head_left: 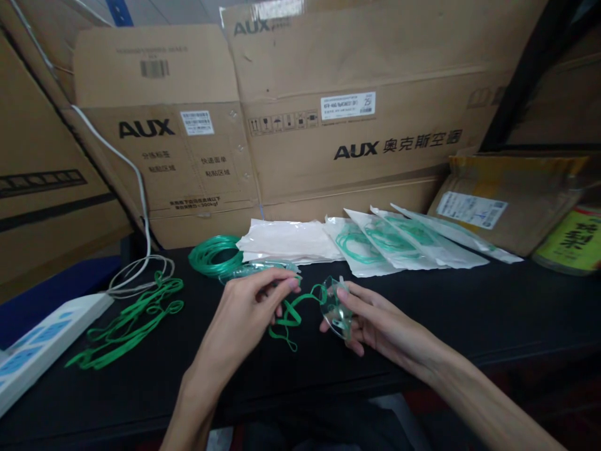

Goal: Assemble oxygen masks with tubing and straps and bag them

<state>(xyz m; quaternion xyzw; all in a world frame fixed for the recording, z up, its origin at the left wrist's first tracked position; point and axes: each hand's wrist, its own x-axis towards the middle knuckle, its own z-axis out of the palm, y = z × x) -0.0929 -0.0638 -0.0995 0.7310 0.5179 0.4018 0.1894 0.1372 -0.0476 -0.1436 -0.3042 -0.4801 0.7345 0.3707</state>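
Observation:
My right hand (364,316) holds a clear oxygen mask (335,310) with its thumb on top and fingers beneath. A green elastic strap (292,313) runs from the mask's left side across to my left hand (256,300), whose thumb and forefinger pinch it. The strap's loose end hangs in loops between the hands. Just behind my left hand lie another clear mask (256,269), partly hidden, and a coil of green tubing (215,255). At the left, a bunch of green elastic straps (136,322) lies on the black table.
Behind the hands are a stack of white pouches (286,239) and several clear-fronted packets (359,247) with green tubing inside. A white power strip (56,341) with a cable lies at left. Large cardboard boxes (291,156) wall off the back; a smaller carton (502,188) and green-yellow tin (575,241) stand at right.

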